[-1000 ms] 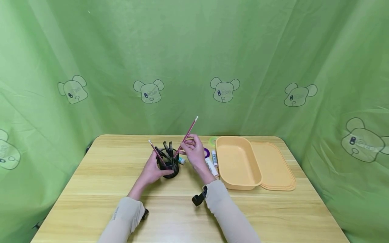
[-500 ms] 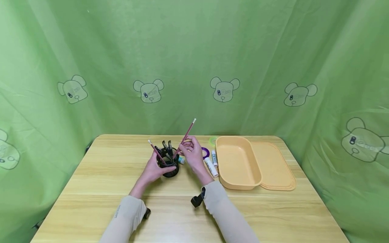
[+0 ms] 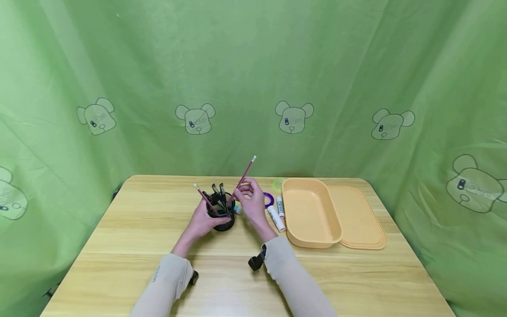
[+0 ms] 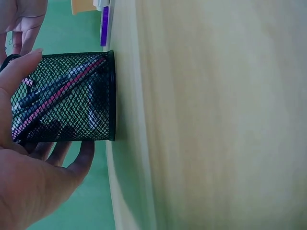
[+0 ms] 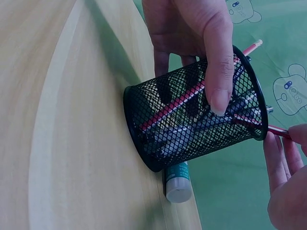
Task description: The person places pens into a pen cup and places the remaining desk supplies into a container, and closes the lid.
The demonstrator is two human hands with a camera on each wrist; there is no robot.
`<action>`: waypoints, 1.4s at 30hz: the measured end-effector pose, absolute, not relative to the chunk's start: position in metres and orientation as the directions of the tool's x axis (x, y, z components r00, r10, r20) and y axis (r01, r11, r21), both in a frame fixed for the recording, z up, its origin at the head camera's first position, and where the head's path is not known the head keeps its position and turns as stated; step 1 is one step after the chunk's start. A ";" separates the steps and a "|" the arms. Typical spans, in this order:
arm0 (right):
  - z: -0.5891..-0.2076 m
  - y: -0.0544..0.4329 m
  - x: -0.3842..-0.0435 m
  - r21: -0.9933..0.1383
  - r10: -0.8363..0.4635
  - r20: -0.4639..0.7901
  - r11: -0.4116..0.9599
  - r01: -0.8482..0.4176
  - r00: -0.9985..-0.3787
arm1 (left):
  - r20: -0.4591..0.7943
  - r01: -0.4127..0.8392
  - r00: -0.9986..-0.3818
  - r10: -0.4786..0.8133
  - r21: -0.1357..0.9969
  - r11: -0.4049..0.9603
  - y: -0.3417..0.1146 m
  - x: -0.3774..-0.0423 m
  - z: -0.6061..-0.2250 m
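Note:
A black mesh pen holder (image 3: 225, 223) stands on the table, and my left hand (image 3: 200, 223) grips it from the left with fingers and thumb curled round its side. Inside it lean several black pens (image 3: 222, 190) and a red pencil (image 3: 203, 194) with a white eraser end. My right hand (image 3: 252, 203) pinches a second red pencil (image 3: 247, 169) at the holder's right rim. This pencil slants up to the right, and its lower end is inside the mesh in the right wrist view. The left wrist view shows the holder (image 4: 67, 98) between my left thumb and fingers.
Right of the holder lie white glue sticks (image 3: 276, 219), a purple tape roll (image 3: 271, 200) and a pale green roll (image 3: 277, 183). A small glue stick (image 5: 178, 188) lies behind the holder. Farther right are a yellow box (image 3: 313, 243) and its flat lid (image 3: 359, 218).
My right hand has moved slightly left and down with the pencil, whose eraser end sits a little lower. My left hand keeps hold of the pen holder, nearly still.

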State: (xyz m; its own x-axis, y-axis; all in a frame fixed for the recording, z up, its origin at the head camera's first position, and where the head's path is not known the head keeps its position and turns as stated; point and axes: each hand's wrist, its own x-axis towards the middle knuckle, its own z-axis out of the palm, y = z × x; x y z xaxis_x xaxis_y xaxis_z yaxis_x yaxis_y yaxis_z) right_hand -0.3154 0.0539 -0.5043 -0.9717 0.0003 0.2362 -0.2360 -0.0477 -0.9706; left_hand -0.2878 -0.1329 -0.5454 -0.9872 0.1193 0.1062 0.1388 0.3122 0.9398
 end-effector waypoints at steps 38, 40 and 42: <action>-0.519 0.050 -0.309 -0.957 -0.046 0.210 0.194 -0.215 -0.977 | 0.139 0.179 -0.978 0.156 0.943 0.280 -0.133 -0.288 -0.547; -0.520 0.050 -0.311 -0.955 -0.054 0.206 0.206 -0.213 -0.977 | 0.143 0.184 -0.977 0.161 0.942 0.279 -0.133 -0.289 -0.547; -0.519 0.050 -0.311 -0.957 -0.066 0.191 0.210 -0.201 -0.979 | 0.145 0.187 -0.975 0.166 0.943 0.277 -0.134 -0.289 -0.547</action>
State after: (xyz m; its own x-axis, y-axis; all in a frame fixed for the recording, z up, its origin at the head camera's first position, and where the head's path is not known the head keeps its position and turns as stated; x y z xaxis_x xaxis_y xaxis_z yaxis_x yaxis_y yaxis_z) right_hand -0.3108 0.0499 -0.5186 -0.9793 -0.0662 0.1912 -0.2010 0.2098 -0.9569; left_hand -0.2890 -0.1337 -0.5471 -0.9754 0.1661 0.1448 0.1871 0.2766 0.9426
